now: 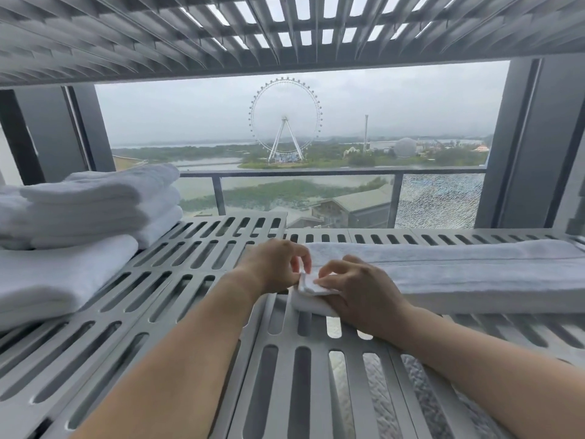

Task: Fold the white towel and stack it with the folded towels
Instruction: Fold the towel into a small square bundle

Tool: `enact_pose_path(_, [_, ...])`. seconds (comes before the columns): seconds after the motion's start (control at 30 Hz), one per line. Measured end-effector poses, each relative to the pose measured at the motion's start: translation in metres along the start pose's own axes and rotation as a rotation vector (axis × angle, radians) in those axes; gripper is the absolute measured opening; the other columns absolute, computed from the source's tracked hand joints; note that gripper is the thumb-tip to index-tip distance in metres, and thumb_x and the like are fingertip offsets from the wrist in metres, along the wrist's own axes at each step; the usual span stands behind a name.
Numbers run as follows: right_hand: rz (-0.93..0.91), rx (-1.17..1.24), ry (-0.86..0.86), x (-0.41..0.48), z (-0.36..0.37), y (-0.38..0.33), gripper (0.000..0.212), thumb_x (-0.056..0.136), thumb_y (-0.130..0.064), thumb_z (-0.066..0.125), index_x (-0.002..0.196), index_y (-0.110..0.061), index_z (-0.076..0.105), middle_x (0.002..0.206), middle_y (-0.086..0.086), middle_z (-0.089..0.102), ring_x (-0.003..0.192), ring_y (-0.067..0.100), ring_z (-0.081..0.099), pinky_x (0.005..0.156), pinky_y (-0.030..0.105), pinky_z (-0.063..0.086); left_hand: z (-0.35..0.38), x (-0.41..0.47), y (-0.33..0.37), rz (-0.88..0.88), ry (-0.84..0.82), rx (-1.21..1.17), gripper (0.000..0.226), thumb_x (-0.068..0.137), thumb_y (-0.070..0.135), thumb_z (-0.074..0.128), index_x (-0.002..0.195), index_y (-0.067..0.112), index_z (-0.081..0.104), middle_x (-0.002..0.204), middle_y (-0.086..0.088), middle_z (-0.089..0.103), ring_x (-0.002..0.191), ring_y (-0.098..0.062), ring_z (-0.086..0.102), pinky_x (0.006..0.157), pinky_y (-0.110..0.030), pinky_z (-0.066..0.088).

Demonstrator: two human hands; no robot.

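Observation:
A white towel, folded lengthwise into a long strip, lies across the slotted grey shelf from the middle to the right edge. Its left end is at my hands. My left hand pinches the corner of that end from the left. My right hand grips the same end from the right, fingers on top and palm over the folded edge. A stack of folded white towels sits at the left of the shelf, with a larger folded towel under it.
Another slatted shelf hangs close overhead. Behind the shelf is a window with a glass balcony railing and dark frame posts on both sides. Bare slotted shelf lies between the stack and the strip.

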State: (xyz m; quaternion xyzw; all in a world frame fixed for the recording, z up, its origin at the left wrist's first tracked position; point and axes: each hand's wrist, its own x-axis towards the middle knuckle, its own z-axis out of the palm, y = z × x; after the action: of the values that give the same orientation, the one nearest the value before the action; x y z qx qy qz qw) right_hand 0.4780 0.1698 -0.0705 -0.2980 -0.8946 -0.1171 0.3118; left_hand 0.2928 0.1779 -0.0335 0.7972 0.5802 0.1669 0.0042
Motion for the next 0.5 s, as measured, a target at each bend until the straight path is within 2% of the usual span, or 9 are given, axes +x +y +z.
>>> enact_pose_path(0.17, [-0.09, 0.003, 0.026, 0.001, -0.004, -0.004, 0.013, 0.07, -0.012, 0.073, 0.083, -0.013, 0.075, 0.083, 0.002, 0.072, 0.066, 0.024, 0.063, 0.054, 0.027, 0.052, 0.001, -0.002, 0.002, -0.006, -0.027, -0.001, 0.025, 0.079, 0.012, 0.054, 0.076, 0.036, 0.054, 0.08, 0.008, 0.063, 0.066, -0.007, 0.054, 0.064, -0.027, 0.05])
enact_pose_path(0.27, [-0.171, -0.07, 0.017, 0.001, -0.008, -0.005, 0.005, 0.075, -0.021, 0.072, 0.077, -0.016, 0.074, 0.078, -0.002, 0.072, 0.061, 0.02, 0.062, 0.052, 0.022, 0.048, 0.0, -0.003, 0.005, -0.024, -0.026, 0.002, 0.03, 0.078, 0.009, 0.046, 0.071, 0.036, 0.055, 0.07, 0.011, 0.055, 0.061, -0.007, 0.049, 0.06, -0.028, 0.047])
enact_pose_path(0.3, [-0.178, -0.109, 0.009, 0.0, -0.008, -0.006, 0.01, 0.079, -0.026, 0.068, 0.075, -0.018, 0.073, 0.077, -0.004, 0.072, 0.061, 0.017, 0.061, 0.055, 0.021, 0.047, 0.0, -0.003, 0.006, -0.036, -0.013, 0.003, 0.031, 0.079, 0.009, 0.044, 0.068, 0.035, 0.055, 0.07, 0.012, 0.053, 0.061, -0.006, 0.049, 0.059, -0.028, 0.044])
enact_pose_path(0.4, [-0.039, 0.028, -0.104, 0.0, -0.01, -0.01, 0.038, 0.089, -0.043, 0.042, 0.087, -0.021, 0.072, 0.095, -0.006, 0.07, 0.079, 0.017, 0.06, 0.069, 0.028, 0.051, 0.002, -0.001, 0.011, -0.054, 0.068, -0.013, 0.024, 0.084, 0.017, 0.042, 0.073, 0.03, 0.06, 0.091, 0.008, 0.06, 0.084, -0.012, 0.054, 0.073, -0.029, 0.042])
enact_pose_path(0.43, [0.009, 0.108, -0.137, 0.001, -0.012, -0.007, 0.039, 0.087, -0.041, 0.038, 0.092, -0.021, 0.072, 0.101, -0.005, 0.07, 0.085, 0.016, 0.061, 0.073, 0.03, 0.051, 0.004, 0.0, 0.012, -0.048, 0.091, -0.008, 0.02, 0.086, 0.022, 0.043, 0.081, 0.029, 0.061, 0.102, 0.006, 0.059, 0.097, -0.014, 0.053, 0.082, -0.031, 0.04])
enact_pose_path(0.5, [0.114, 0.261, -0.117, 0.006, -0.019, 0.005, 0.035, 0.08, -0.028, 0.042, 0.097, -0.021, 0.072, 0.102, -0.004, 0.071, 0.087, 0.008, 0.064, 0.077, 0.023, 0.05, 0.008, 0.001, 0.013, -0.02, 0.044, -0.006, 0.022, 0.09, 0.027, 0.044, 0.106, 0.025, 0.059, 0.125, 0.004, 0.052, 0.119, -0.015, 0.043, 0.097, -0.035, 0.033])
